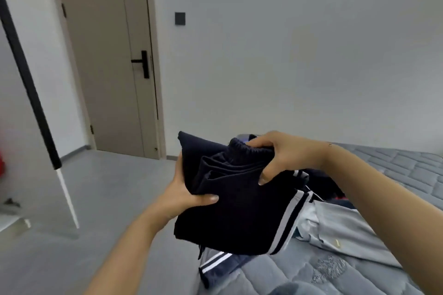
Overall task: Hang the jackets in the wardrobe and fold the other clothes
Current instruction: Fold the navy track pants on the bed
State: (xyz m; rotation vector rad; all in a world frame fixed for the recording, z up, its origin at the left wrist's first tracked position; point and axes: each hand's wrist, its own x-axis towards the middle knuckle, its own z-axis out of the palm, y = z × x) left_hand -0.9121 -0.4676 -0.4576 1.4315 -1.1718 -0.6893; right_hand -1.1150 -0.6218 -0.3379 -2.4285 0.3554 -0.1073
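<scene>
A folded dark navy garment (237,213) with an elastic waistband and white side stripes is lifted above the corner of the bed. My left hand (184,189) grips its left edge, thumb on top. My right hand (285,158) grips the waistband end at the top right, fingers curled round the folds. Beneath it on the bed lies a light grey-blue garment (340,230). A striped navy piece (215,263) hangs at the bed's edge.
The grey quilted mattress (407,170) fills the right side. A beige closed door (107,55) with a black handle stands at the back left. A black-and-white pole (36,93) leans across the left. Grey floor (96,199) lies between the bed and the door.
</scene>
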